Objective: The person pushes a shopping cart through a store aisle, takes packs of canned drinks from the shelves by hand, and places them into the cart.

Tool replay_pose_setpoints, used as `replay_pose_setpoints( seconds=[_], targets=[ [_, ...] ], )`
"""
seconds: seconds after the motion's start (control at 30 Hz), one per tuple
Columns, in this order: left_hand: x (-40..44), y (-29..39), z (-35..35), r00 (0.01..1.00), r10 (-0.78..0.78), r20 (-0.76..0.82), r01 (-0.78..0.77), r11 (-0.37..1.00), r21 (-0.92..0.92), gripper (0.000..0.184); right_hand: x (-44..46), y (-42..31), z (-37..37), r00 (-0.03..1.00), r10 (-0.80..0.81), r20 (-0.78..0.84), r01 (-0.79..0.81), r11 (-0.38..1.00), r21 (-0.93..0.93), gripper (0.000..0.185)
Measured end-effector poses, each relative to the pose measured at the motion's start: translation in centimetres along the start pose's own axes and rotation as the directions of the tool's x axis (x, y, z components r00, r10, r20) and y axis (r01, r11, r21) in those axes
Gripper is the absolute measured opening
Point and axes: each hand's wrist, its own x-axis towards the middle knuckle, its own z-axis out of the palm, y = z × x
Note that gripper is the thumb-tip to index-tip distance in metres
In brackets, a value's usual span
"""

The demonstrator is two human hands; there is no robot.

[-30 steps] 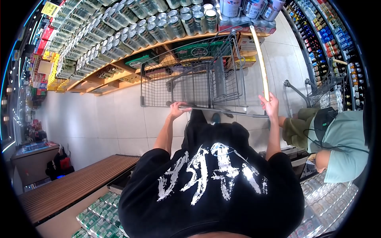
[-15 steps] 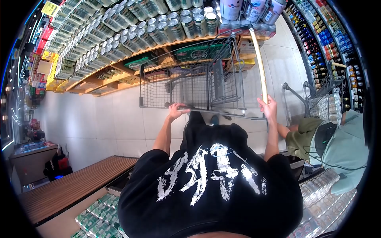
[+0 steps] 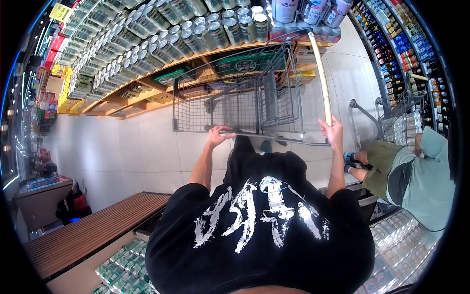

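2 hands are engaged on a shopping cart (image 3: 274,138), which stands crosswise just in front of the person. Left hand (image 3: 221,135): fingers laid over the near top rim; firmness of the hold cannot be determined. Right hand (image 3: 333,131): closed around the near end of the pale yellow handle (image 3: 321,81).

Orientation: the long axis of the cart runs left to right. The nose of the basket points left, past the left hand; the handle end lies at the right hand. The handle itself extends from the right hand straight outward, across the cart's long axis. A grey panel (image 3: 270,98) is upright inside the basket, beyond and between the hands.

Surroundings: beyond both hands, a wooden shelf (image 3: 218,52) with rows of cans (image 3: 196,38) borders the far side of the cart. Large printed containers (image 3: 312,11) stand beyond the far end of the handle. To the right of the right hand are another person (image 3: 426,171) and, farther out, a 2nd cart (image 3: 401,110); both limit room on that side.

Clearance: open floor (image 3: 117,142) extends left of the left hand, ahead of the nose. A slatted ledge (image 3: 98,230) bounds it on the near left.
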Motion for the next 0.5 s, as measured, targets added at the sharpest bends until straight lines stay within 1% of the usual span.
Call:
replay_pose_setpoints(
  seconds=[0.1, 0.3, 0.5],
  targets=[
    [-0.3, -0.1, 0.3, 1.0, -0.012, -0.01, 0.011, 0.999, -0.044, 0.068, -0.1, 0.1, 0.1, 1.0, 0.002, -0.025, -0.002, 1.0, -0.019, 0.033],
    [-0.3, -0.4, 0.6, 1.0, 0.003, -0.019, -0.003, 1.0, -0.018, 0.068, -0.3, 1.0, -0.2, 1.0, -0.021, -0.02, 0.021, 1.0, -0.015, 0.033],
    [-0.6, -0.8, 0.9, 0.999, 0.013, -0.04, -0.014, 0.999, -0.038, 0.068, -0.7, 1.5, -0.4, 1.0, -0.016, -0.016, 0.016, 1.0, -0.024, 0.032]
  ],
)
